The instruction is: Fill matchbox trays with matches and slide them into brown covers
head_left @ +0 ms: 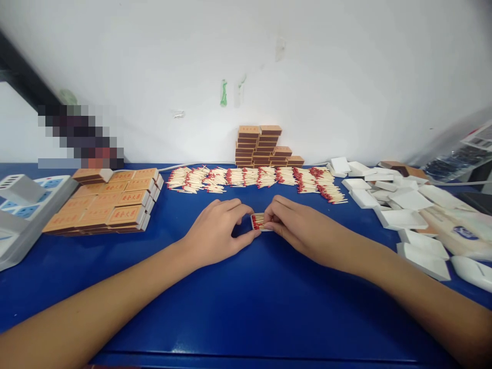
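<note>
Near the middle of the blue table lies a small white matchbox tray (251, 223) with red-tipped matches (258, 221) inside. My left hand (218, 229) curls around its left end, thumb at the near edge and fingers at the far side. Over the tray's right part, my right hand (298, 221) has thumb and fingers pinched together on the matches; its fingers cover that end. Just beyond both hands, several heaps of loose matches (235, 177) stretch in a row along the back.
Stacked matchboxes (253, 148) stand against the wall. More matchboxes (103, 202) are piled at left, beside a power strip (42, 205). At right lie scattered white trays (402, 218), a tissue pack (461, 230), a white mouse (472, 271) and a plastic bottle (457, 159).
</note>
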### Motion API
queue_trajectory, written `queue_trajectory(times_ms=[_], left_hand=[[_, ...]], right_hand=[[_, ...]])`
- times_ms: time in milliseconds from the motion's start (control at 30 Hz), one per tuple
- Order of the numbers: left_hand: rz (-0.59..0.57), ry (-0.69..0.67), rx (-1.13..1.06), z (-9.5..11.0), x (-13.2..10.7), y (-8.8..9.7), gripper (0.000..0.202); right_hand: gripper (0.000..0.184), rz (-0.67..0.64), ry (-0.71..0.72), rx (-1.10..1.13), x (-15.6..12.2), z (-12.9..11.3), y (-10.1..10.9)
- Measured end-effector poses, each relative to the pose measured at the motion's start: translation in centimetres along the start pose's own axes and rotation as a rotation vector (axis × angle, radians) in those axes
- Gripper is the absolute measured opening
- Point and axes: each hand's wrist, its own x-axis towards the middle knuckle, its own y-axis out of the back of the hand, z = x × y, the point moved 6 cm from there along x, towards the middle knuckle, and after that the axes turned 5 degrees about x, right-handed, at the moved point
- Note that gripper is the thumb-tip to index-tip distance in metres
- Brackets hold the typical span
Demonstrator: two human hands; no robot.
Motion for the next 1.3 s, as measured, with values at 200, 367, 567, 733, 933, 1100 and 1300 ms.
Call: queue_trajectory(times_ms=[200, 367, 567, 733, 933, 1100, 1300], left_hand=[[-0.001, -0.041, -0.015, 0.3, -0.1, 0.0, 0.025], [-0.006, -0.044, -0.012, 0.3, -0.1, -0.1, 0.026], [-0.008, -0.045, -0.016, 0.3, -0.1, -0.1, 0.026], [-0.023, -0.042, -0.022, 0.2, 0.0, -0.2, 0.026], [-0.017, -0.04, -0.016, 0.2, -0.1, -0.1, 0.026], [-0.003, -0.04, -0.035, 0.2, -0.1, 0.0, 0.026], [-0.008, -0.052, -0.051, 0.3, -0.2, 0.0, 0.027]], right_hand=[[0.017, -0.001, 0.034, -0.065, 0.0, 0.3, -0.2], [0.016, -0.004, 0.009, -0.065, -0.1, 0.7, 0.2], [0.015, -0.004, 0.029, -0.079, 0.0, 0.8, 0.3], [0.021, -0.035, 0.066, -0.025, 0.0, 0.5, 0.2], [0.019, 0.033, 0.044, -0.041, 0.1, 1.6, 1.6], [0.022, 0.152, -0.041, -0.149, 0.5, 4.0, 4.1], [0.032, 0.098, -0.131, 0.148, 0.8, 3.9, 2.3]])
